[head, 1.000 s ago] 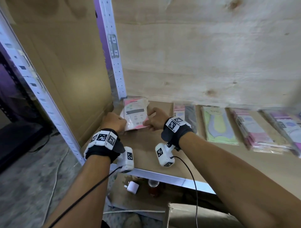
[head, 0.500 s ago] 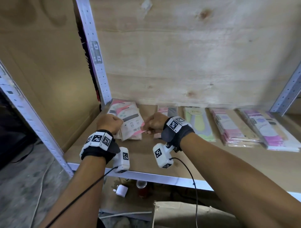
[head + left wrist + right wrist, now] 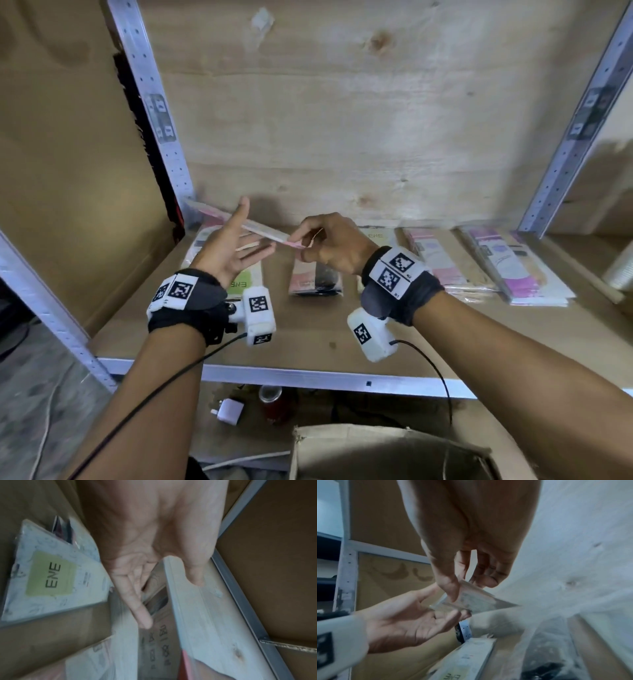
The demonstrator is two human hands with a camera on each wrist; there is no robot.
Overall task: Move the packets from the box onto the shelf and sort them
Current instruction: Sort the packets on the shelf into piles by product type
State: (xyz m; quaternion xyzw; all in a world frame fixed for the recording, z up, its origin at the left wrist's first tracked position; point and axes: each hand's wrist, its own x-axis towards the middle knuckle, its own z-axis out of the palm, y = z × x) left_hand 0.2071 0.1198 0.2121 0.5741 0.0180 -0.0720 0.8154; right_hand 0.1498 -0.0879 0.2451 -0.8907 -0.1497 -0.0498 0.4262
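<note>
Right hand [image 3: 330,245] pinches pink packet [image 3: 255,228] by near corner; left hand [image 3: 229,248] spread flat beneath it, above shelf [image 3: 308,329].

Packet [image 3: 239,222] between hands: pink-white. Packet under left hand [image 3: 219,253]: white, green "ENE" label [image 3: 51,574]. Below right hand [image 3: 334,245]: pink-black packet [image 3: 315,279]. Right of it: pink-white stack [image 3: 442,260], purple-white stack [image 3: 513,267]. Shelf [image 3: 308,329] tan, frame [image 3: 164,137] grey.

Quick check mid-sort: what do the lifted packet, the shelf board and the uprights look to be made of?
Lifted packet: seemingly a thin printed card in a clear glossy plastic sleeve; the right hand pinches its corner and it stays flat. Shelf board: matte brown, probably fibreboard or cardboard; no grain shows. Uprights: pale painted metal with punched holes.
</note>
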